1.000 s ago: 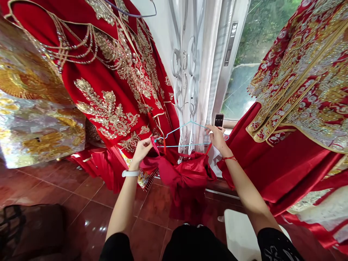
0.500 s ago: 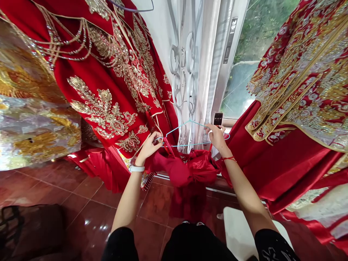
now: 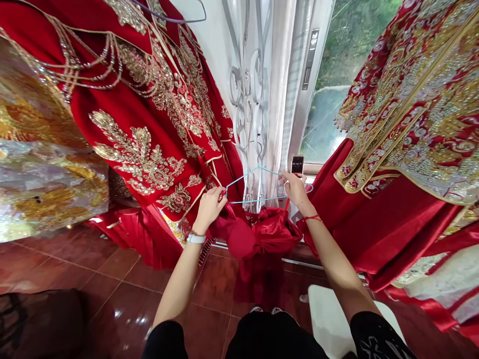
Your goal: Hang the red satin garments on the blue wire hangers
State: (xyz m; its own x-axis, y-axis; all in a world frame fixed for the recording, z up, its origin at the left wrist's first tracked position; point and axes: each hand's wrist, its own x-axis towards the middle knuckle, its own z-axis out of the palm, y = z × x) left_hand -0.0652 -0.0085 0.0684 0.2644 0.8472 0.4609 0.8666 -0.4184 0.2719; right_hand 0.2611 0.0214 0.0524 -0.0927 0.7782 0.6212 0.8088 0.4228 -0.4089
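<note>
A light-blue wire hanger (image 3: 258, 168) is held level between my hands, its hook pointing away from me. My left hand (image 3: 211, 204) is closed around the hanger's left end, with a bit of red fabric pinched there. My right hand (image 3: 295, 187) grips the right side of the hanger near its end. From the hanger a red satin dress (image 3: 275, 229) hangs by thin straps, its bodice bunched and its skirt dropping toward the floor. What the right fingertips touch besides the wire is hard to make out.
Embroidered red garments hang on the left (image 3: 149, 124) and a beaded red-and-gold garment (image 3: 407, 109) on the right. White scrolled ironwork (image 3: 256, 80) and a window (image 3: 329, 99) stand ahead. Behind my right hand is a small timer display (image 3: 298, 164). A white stool (image 3: 329, 319) stands lower right.
My left hand has closed over the hanger's left end and the red strap there, hiding the tip. My right hand keeps its grip. The view has shifted slightly.
</note>
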